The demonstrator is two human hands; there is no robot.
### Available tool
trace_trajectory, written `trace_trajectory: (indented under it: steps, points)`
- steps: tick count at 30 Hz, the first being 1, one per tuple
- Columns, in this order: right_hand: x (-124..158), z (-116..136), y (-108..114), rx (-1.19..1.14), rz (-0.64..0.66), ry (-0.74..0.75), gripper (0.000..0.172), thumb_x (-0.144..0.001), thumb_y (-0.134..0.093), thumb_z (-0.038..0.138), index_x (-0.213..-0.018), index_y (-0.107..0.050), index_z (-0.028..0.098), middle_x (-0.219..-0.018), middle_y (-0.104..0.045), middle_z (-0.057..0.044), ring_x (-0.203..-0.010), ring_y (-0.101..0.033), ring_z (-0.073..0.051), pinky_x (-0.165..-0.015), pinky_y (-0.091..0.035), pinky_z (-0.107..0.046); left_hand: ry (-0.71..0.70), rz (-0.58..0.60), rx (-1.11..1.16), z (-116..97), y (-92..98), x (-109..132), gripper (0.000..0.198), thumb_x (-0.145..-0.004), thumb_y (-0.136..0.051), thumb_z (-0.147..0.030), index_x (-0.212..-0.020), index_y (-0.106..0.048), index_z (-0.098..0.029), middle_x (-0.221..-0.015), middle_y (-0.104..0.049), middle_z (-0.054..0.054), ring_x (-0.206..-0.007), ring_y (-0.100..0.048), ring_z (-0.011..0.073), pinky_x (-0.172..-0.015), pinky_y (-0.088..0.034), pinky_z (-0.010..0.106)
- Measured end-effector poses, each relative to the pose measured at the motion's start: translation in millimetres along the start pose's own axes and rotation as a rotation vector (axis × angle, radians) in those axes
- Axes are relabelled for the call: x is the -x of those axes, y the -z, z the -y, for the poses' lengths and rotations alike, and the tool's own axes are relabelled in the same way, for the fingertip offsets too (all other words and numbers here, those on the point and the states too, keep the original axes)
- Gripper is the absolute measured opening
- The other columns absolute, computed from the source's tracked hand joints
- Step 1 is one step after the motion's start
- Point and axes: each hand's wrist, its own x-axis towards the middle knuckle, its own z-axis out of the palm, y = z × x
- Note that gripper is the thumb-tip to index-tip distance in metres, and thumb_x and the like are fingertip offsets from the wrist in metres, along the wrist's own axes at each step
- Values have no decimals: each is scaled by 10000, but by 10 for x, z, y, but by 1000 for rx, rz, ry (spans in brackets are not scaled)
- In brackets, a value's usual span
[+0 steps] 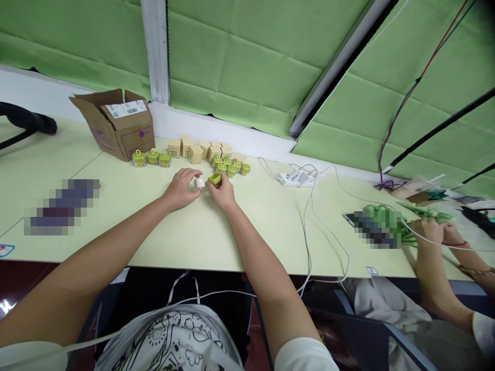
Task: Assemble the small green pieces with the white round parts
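Observation:
My left hand (pixel 181 188) rests on the pale table (pixel 162 226) and pinches a small white rounded piece (pixel 199 182) at its fingertips. Right beside it, my right hand (pixel 223 194) grips a small green lid-like piece (pixel 214 179). The two pieces nearly touch. Just beyond them stands a cluster of small green-topped jars (pixel 231 167), and three more such jars (pixel 152 157) stand further left. Several small tan boxes (pixel 197 150) sit in a row behind the jars.
An open cardboard box (pixel 118 123) stands at the back left. A white power strip (pixel 297 178) with white cables lies right of centre. At the far right another person's hands (pixel 435 230) handle green items (pixel 386 216). A green curtain hangs behind.

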Motion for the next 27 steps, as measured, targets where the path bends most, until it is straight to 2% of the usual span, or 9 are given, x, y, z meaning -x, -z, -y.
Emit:
trace_trajectory:
  steps: [27]
  points:
    - [-11,-10,3,-2,0,6,534,-777,-705,449,-1244,-579,223,-862,-664,18,-758,-610,-184,-764,-502,-322,3,-9,0,14,-11,5,397,-801,-663,-274,-1190,-605,-220,-1151,-674,71,-1148,-588,278,-1026,-448,432]
